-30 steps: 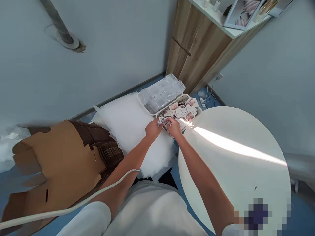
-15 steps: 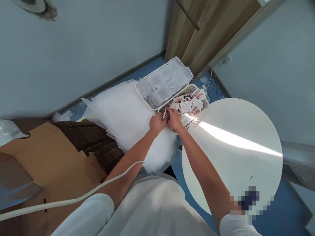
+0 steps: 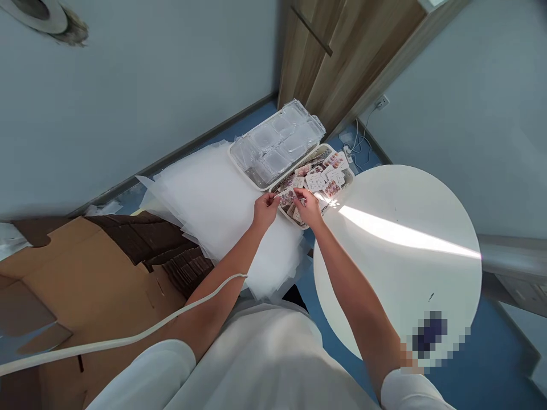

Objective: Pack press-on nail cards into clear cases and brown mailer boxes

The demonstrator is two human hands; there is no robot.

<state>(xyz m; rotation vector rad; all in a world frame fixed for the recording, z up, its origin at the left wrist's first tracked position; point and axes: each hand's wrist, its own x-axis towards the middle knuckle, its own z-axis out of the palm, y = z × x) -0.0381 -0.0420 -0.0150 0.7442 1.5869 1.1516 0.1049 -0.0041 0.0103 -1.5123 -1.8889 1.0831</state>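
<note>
Cord (image 3: 128, 341), pale and nearest the camera, passes across the left forearm; minding it spares the hands a snag. White sheets (image 3: 200, 199) lie stacked in the middle, partly behind that arm, with the round white bench (image 3: 397, 285) on the right, so the elbows do best tucked between the two.

Beyond, the left hand (image 3: 265, 209) has its grip closed at the fingertips on one end of the small card (image 3: 286, 197), and the right hand (image 3: 309, 208) pinches the other end. The card sits between them, over the near end of the card tray (image 3: 352, 173). Light pressure at the edges should serve best: it leaves the patterned face uncovered and spares the card a bend. Staying low over the tray also means a slip drops it among the loose cards (image 3: 315, 182), which overlap and could easily shift under a stray knuckle.

Just past the left hand, the second tray (image 3: 251, 181) holds clear plastic packets (image 3: 276, 142), with the wooden cabinet (image 3: 342, 51) behind; wrists need not brush either.
</note>
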